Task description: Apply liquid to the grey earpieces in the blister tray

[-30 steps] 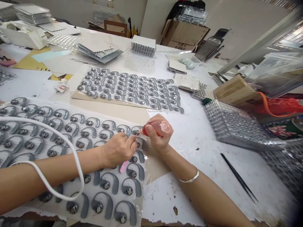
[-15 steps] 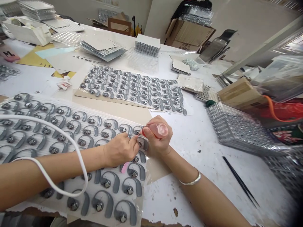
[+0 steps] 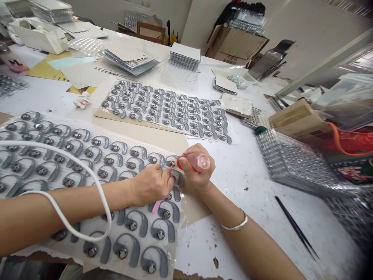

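L hand (image 3: 150,184) pinched on sth tiny (image 3: 169,168) at gray hook (image 3: 177,175) — R hand (image 3: 196,169) gripping pink bottle (image 3: 200,161), just beside hook.

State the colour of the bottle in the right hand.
The bottle is translucent pink, clearest in the head view.

1. Bright, even light over the white worktable (image 3: 250,229), brightest high and far right of the fingers (image 3: 166,174)
2. Only soft, faint shadows just under the fingers
3. Small glare on the pink bottle (image 3: 200,161) just right of the fingers
4. Sharpest detail around the fingers
5. Wide-angle bending and soft blur toward the frame edges, well away from the fingers
6. Dark falloff in the lower right corner, far from the fingers
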`<act>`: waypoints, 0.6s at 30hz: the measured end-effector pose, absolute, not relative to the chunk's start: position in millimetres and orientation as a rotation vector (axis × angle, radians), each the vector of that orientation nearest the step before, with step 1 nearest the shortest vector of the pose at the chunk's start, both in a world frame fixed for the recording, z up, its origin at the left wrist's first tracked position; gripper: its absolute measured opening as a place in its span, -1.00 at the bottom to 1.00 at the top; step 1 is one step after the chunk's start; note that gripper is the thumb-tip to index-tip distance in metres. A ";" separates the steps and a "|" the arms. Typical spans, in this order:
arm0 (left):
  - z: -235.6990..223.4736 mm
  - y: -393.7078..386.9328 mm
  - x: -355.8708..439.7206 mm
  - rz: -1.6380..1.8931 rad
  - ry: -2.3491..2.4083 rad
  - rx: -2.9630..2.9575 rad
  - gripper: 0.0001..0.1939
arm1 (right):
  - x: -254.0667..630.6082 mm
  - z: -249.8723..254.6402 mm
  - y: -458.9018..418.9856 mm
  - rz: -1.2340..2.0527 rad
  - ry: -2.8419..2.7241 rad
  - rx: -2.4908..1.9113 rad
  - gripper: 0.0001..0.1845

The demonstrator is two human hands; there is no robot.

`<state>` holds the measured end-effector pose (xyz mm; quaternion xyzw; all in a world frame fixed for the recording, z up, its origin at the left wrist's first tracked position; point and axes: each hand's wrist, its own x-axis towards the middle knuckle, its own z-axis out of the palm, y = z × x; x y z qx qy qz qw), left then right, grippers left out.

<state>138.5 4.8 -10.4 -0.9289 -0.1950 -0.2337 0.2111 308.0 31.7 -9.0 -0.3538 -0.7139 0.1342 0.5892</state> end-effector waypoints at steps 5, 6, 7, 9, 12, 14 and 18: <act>-12.3 4.3 139.0 -0.636 -0.549 -2.583 -0.86 | 307.7 -9.2 31.8 0.304 -1.652 -0.840 -0.86; -12.7 4.3 139.1 -0.636 -0.550 -2.584 -0.85 | 307.7 -9.3 32.0 0.300 -1.647 -0.842 -0.85; -12.9 4.2 139.1 -0.641 -0.551 -2.586 -0.85 | 307.7 -9.5 32.2 0.297 -1.644 -0.847 -0.85; -12.8 4.3 139.3 -0.643 -0.555 -2.586 -0.84 | 307.8 -9.9 32.6 0.297 -1.641 -0.857 -0.86; -12.1 4.4 139.7 -0.637 -0.560 -2.584 -0.83 | 308.1 -10.3 33.2 0.287 -1.638 -0.860 -0.86; -11.8 4.4 140.2 -0.651 -0.572 -2.580 -0.83 | 308.2 -10.4 33.5 0.275 -1.637 -0.853 -0.87; -12.1 4.2 140.7 -0.665 -0.582 -2.585 -0.84 | 308.9 -11.0 34.0 0.284 -1.639 -0.854 -0.87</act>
